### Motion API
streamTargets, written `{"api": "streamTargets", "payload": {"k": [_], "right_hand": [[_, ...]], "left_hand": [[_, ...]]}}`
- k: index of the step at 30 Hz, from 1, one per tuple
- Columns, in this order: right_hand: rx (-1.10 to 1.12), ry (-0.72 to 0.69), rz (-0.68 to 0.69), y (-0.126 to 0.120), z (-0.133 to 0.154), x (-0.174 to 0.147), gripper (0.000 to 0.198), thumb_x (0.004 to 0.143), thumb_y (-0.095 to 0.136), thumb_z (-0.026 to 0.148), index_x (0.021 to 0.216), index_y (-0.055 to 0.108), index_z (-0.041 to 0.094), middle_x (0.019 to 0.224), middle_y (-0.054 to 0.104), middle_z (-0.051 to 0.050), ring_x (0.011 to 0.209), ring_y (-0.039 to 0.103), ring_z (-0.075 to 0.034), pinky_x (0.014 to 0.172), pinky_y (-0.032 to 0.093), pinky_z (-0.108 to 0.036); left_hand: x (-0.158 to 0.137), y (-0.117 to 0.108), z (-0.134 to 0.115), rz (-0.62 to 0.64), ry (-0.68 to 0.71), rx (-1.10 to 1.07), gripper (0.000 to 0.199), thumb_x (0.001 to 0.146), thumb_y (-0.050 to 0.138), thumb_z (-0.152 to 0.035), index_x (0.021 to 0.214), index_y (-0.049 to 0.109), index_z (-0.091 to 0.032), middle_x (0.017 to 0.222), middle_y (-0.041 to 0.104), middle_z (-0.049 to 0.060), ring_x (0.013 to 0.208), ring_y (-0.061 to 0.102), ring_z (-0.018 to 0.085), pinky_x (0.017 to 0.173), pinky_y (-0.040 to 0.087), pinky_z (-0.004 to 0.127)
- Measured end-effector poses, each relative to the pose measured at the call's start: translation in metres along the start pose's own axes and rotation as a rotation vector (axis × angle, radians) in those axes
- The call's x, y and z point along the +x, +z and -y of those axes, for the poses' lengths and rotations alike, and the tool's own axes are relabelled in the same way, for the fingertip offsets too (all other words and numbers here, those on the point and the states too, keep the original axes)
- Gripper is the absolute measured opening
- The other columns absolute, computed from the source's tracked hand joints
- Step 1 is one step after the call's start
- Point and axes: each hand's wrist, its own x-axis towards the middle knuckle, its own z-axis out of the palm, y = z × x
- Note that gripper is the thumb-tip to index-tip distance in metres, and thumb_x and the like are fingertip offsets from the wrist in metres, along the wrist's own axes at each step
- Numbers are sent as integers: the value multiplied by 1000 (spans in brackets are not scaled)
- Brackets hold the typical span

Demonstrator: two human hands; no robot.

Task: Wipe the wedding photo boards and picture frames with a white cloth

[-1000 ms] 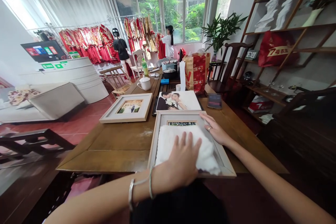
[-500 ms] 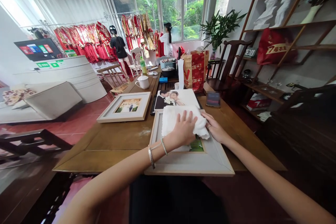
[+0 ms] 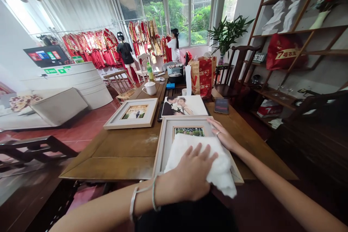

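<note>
Insp.: Posn. of item?

Clerk: Frame (image 3: 158, 148) lay face up on table (image 3: 108, 166), at nr. edge; its lower rim seemed to reach just past. Cloth (image 3: 179, 148) lay over lower part of frame, one corner hanging beyond rim on R.

Insp.: Hands?

Clerk: Apart. L hand (image 3: 195, 175) was flat on cloth, fingers spread, pressing by the look of it, not gripping. R hand (image 3: 224, 136) was at frame's R side, nr. upper corner. Fingers touched rim; thumb clamped or not, couldn't tell.

Insp.: Progress?

Clerk: Judged part-way, cloth work on this frame under way. Top of photo (image 3: 189, 131) was uncovered, also margin on L. Rest was under cloth & hand, so cond. there n/a. Whether uncovered areas had been gone over, couldn't tell.

Insp.: Outstanding?

Clerk: Cloth not yet off frame. Covered part couldn't be passed as done, in my judgement.

Insp.: Other items?

Clerk: 2nd frame (image 3: 130, 126) lay face up, apart, to L; no hand or cloth on it. Done or pending, couldn't tell. Print (image 3: 195, 106) lay just beyond 1st frame, also untouched; status same. Phone (image 3: 221, 106) was R of print. Mug (image 3: 149, 87) stood farther back, beyond 2nd frame.
</note>
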Motion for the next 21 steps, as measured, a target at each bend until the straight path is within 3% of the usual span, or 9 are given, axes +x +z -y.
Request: {"api": "streamTargets", "payload": {"k": [6, 10, 15, 21], "right_hand": [[112, 20, -20, -1, 4, 1, 42, 85, 42, 37, 122, 58, 29, 139, 49, 0, 135, 35, -23, 115, 20, -42], [139, 63, -18, -1, 8, 1, 43, 85, 42, 37, 124, 58, 29, 142, 46, 2, 137, 32, -22, 116, 18, -41], [142, 48, -14, 0, 6, 1, 46, 88, 35, 40, 127, 55, 27, 144, 43, 2, 140, 26, -20, 117, 14, -42], [116, 29, 8, -2, 6, 0, 45, 89, 35, 36, 130, 53, 28, 146, 41, 1, 141, 23, -20, 117, 11, -43]], "left_hand": [[75, 13, 41, -238, -271, 224, 76, 75, 55, -17, 142, 19, -7, 151, 15, 22, 139, 11, 36, 110, 19, 52], [97, 8, 56, -236, -245, 225, 75, 76, 54, -16, 141, 19, -3, 151, 13, 24, 139, 7, 37, 110, 15, 52], [80, 6, 47, -137, -112, 182, 66, 79, 50, -24, 139, 28, -6, 151, 19, 18, 138, 14, 35, 109, 23, 47], [9, 1, 9, -19, 172, 4, 65, 81, 49, -25, 140, 27, -7, 151, 21, 16, 140, 12, 31, 112, 21, 45]]}}
